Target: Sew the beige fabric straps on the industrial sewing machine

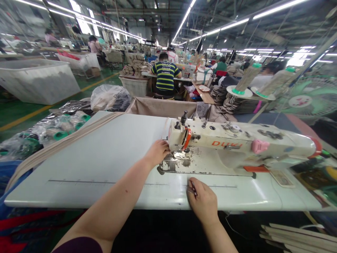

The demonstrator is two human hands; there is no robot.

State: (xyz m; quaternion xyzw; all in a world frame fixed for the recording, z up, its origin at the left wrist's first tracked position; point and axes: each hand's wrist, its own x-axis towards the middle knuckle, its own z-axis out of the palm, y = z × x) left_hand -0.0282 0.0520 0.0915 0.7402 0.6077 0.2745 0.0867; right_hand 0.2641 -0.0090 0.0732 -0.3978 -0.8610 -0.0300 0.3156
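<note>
A white sewing machine (205,140) with orange trim stands on a pale table (105,158). Beside its needle and presser foot (180,154), my left hand (157,152) has its fingers curled together. The fingertips are partly hidden by the machine head, so what they pinch is unclear. Just behind them a thin beige strip (166,127) runs along the machine's left side. Near the front edge of the table, my right hand (204,200) is closed around a small dark metal tool (192,190), mostly covered by the fingers. Its kind does not show.
Long beige strips (60,144) drape over the table's left side. A fabric-lined bin (163,107) stands behind the table. Thread cones (246,79) and a green fan (302,100) are at right. A ruler scale (105,182) marks the front. A person in a striped shirt (165,75) sits ahead.
</note>
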